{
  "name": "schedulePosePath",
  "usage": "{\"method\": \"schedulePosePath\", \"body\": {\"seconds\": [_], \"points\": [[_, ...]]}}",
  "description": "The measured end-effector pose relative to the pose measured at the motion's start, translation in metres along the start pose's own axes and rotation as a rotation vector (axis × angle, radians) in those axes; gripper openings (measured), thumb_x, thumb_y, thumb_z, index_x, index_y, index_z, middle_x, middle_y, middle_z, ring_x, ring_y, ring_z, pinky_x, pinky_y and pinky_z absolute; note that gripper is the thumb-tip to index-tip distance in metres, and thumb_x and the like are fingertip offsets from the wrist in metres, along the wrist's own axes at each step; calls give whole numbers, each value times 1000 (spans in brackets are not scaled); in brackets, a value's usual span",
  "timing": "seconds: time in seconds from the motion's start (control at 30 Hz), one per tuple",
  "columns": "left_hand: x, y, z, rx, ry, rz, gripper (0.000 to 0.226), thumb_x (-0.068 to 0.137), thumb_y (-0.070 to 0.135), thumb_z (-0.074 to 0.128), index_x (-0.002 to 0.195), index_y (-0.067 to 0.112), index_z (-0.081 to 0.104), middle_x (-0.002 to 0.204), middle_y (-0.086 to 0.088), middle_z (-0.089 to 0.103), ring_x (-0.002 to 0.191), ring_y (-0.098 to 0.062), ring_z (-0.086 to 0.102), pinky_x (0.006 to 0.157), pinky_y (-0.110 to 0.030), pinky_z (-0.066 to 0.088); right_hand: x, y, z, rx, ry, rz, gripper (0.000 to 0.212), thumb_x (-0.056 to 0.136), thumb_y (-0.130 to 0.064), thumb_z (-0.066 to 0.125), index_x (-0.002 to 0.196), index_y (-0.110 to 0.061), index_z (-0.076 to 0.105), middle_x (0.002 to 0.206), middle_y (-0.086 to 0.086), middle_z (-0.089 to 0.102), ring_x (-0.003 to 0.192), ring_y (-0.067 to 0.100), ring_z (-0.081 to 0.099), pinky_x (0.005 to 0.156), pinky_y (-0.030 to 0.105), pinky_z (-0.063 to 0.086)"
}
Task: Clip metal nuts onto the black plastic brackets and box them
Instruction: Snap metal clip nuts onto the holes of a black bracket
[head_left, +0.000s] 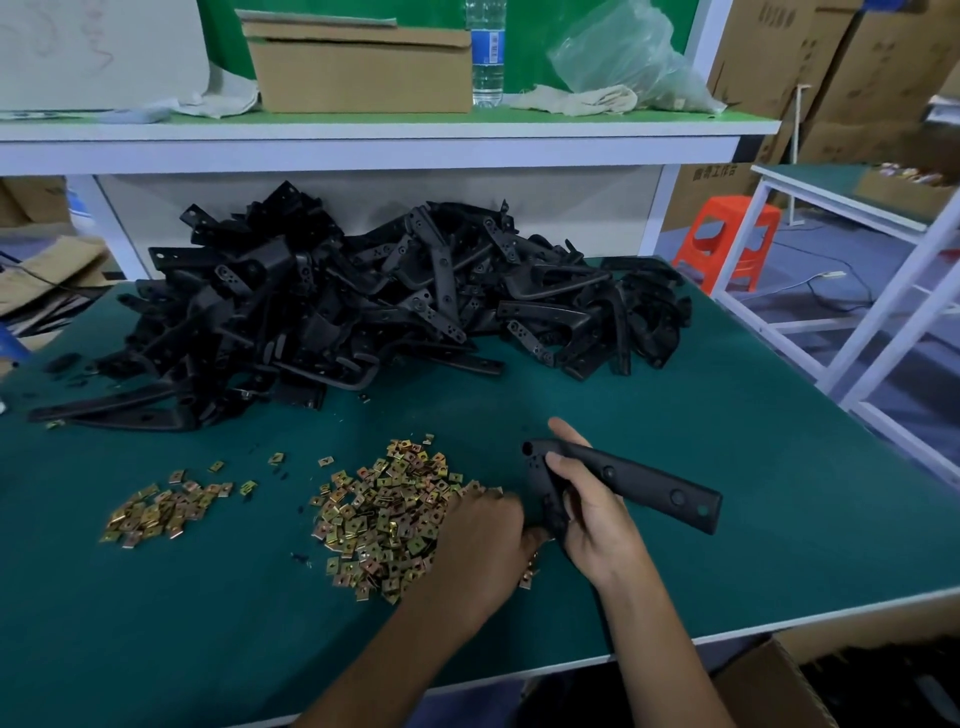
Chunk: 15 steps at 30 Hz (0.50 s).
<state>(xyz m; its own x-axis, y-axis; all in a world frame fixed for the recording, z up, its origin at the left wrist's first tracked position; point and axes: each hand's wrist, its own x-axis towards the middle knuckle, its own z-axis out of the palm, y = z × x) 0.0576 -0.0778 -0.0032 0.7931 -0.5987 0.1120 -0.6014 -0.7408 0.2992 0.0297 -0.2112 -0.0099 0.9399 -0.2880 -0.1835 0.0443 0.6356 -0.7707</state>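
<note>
Two heaps of brass-coloured nuts on my feed, so I'm calling the big nut pile (384, 514) home base on the green table (779, 467). Well left of it sits the small nut pile (156, 512), with a handful of strays scattered between the two. Straight behind it is the bracket heap (363, 301), way too many black pieces tangled together to count. Up on the shelf beyond that are one cardboard box (358, 73) and, just right of it, one water bottle (487, 52).

The left hand (478, 540) is palm-down on the pile's right edge with its fingers tucked under into the nuts. I can't tell if it's actually got one pinched. Just right of the pile, the right hand (597, 519) has its fingers wrapped round a single bracket (639, 483), lifted off the table with the long arm pointing away to the right. Far right and behind there's one orange stool (732, 244), and right of the pile, below the table edge, one open carton (763, 680).
</note>
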Motion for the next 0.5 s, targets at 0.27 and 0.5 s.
{"method": "schedulePosePath", "body": {"seconds": [0.27,0.5], "points": [[3,-6,-16,-481,77,-121,17,103,29,52,109,16,62,97,2,68,86,-14,62,70,-26,40,2,-1,-1,155,12,7,51,82,-15,68,132,-25,66,127,8,71,115,21,69,96,33,55],[11,-8,-30,-1059,19,-279,14,98,14,61,104,23,70,93,8,76,81,-6,71,70,-20,54,3,0,-4,212,-11,20,46,83,-12,66,129,-19,68,117,11,74,95,22,74,77,34,61]]}}
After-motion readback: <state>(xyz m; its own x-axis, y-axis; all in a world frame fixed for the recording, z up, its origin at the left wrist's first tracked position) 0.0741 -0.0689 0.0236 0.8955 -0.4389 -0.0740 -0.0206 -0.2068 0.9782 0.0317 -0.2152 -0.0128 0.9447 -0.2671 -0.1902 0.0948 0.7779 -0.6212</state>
